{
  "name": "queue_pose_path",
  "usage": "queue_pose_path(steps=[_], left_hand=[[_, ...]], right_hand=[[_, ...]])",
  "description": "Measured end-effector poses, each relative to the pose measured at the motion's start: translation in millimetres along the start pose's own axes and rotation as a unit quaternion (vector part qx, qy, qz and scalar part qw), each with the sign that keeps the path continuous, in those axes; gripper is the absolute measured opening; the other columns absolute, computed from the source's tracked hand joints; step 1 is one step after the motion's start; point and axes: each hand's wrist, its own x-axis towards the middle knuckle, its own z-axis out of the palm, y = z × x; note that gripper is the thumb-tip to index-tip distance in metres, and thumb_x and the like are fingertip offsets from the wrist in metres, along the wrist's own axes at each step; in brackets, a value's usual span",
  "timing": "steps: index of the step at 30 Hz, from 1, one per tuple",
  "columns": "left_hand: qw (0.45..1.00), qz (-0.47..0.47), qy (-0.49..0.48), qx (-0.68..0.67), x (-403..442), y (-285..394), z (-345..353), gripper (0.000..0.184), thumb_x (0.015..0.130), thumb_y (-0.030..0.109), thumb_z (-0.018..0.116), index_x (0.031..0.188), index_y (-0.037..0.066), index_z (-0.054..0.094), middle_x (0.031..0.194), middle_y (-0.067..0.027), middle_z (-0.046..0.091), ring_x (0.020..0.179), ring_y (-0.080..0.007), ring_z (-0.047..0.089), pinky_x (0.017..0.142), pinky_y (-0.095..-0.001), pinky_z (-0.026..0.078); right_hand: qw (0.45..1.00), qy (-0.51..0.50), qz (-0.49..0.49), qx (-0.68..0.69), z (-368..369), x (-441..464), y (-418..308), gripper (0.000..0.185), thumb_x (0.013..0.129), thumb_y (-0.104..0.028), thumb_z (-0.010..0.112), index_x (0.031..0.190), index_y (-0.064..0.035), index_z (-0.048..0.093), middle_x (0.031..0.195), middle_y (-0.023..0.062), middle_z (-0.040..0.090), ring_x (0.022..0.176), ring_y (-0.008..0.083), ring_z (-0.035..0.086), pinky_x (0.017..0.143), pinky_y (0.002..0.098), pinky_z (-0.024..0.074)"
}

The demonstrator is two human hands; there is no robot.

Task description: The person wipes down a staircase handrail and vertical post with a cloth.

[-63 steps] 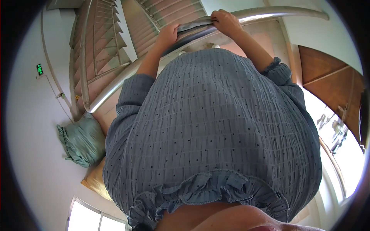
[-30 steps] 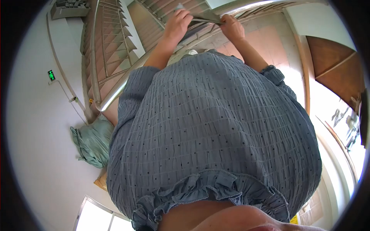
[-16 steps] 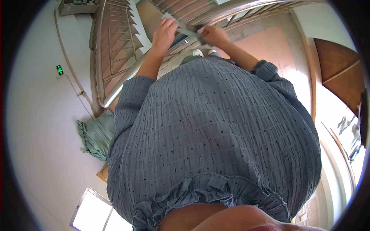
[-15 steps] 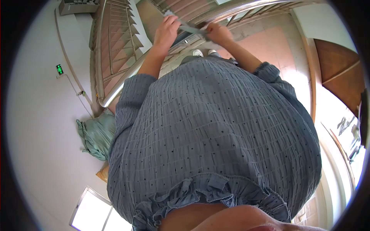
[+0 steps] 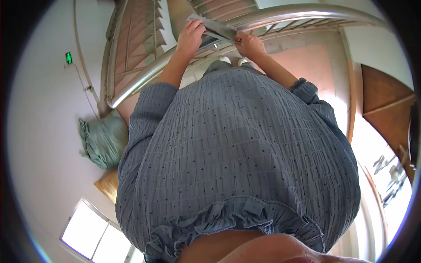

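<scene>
A thin grey strip, apparently a folded cloth (image 5: pixel 222 30), stretches between my two hands near the steel handrail (image 5: pixel 285 13). My left hand (image 5: pixel 191 37) has its fingers closed on the strip's left end. At the other end, my right hand (image 5: pixel 251 45) pinches it with curled fingers. The strip slopes down to the right, and a pale lower edge shows below its darker face. Whether it touches the rail, I cannot tell.
Stairs with metal railings (image 5: pixel 131 52) lie beyond the handrail. A green sack (image 5: pixel 105 140) rests by the left wall, with a tan bag (image 5: pixel 108 184) close by. Brown wooden panels (image 5: pixel 386 96) stand at the right. My white shoes (image 5: pixel 242 61) are on the landing.
The grey cloth now shows more of its flat face between my hands, where it looked narrower before. Both hands keep their hold. The view has shifted slightly.
</scene>
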Motion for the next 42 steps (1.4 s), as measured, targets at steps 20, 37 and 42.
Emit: queue_pose_path(steps=[20,37,42], left_hand=[[0.972,-0.225,-0.007,-0.064,-81,-76,-27,0.016,0.082,0.009,0.056,0.095,0.01,0.065,0.089,-0.0181,0.067,0.084,-0.0394,0.063,0.077,-0.0477,0.051],[0.933,-0.288,-0.153,-0.156,-18,-72,45,0.027,0.076,0.009,0.056,0.1,0.014,0.068,0.096,-0.0173,0.068,0.09,-0.0382,0.064,0.079,-0.0471,0.05],[0.958,-0.208,-0.097,-0.171,29,-23,71,0.025,0.084,0.008,0.049,0.101,0.008,0.067,0.101,-0.0193,0.066,0.092,-0.0392,0.061,0.08,-0.0466,0.049]], right_hand=[[0.968,0.084,-0.237,-0.005,12,44,-76,0.02,0.082,-0.02,0.059,0.101,-0.0143,0.065,0.096,0.0146,0.067,0.09,0.037,0.063,0.077,0.0469,0.0514],[0.972,-0.068,-0.184,-0.127,-46,74,-50,0.02,0.087,-0.02,0.056,0.103,-0.0118,0.064,0.098,0.0146,0.064,0.095,0.0353,0.061,0.082,0.044,0.0492],[0.979,0.006,-0.099,-0.176,-93,74,-1,0.021,0.085,-0.02,0.056,0.101,-0.0123,0.066,0.103,0.0164,0.064,0.096,0.0376,0.062,0.082,0.0468,0.0503]])
